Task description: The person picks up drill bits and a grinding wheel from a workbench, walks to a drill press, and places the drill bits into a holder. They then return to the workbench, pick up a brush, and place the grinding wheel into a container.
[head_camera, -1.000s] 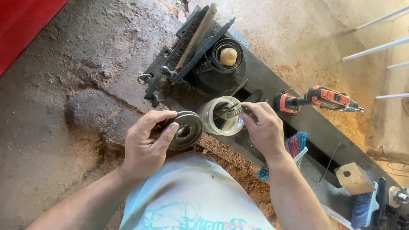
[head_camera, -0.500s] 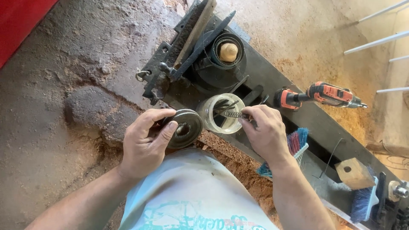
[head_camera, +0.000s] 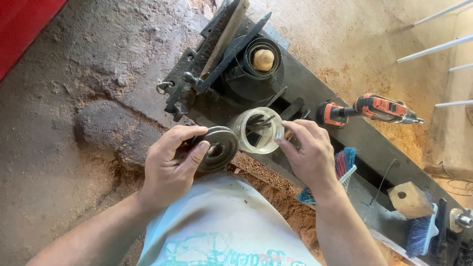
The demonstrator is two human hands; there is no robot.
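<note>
Holding a round metal disc (head_camera: pixel 218 147) tight in my left hand (head_camera: pixel 170 167), I pinch a thin thing I cannot make out at the rim of a clear jar (head_camera: pixel 257 130) with my right hand (head_camera: pixel 308 152). The jar sits on the dark tabletop (head_camera: pixel 364 138), and an orange drill (head_camera: pixel 369 109) lies behind it.

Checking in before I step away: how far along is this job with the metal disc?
Done: nothing shows as finished. In hand: the left hand grips the metal disc; the right hand is at the rim of the clear jar of tools. Left: the drill lies untouched on the bench.
</note>
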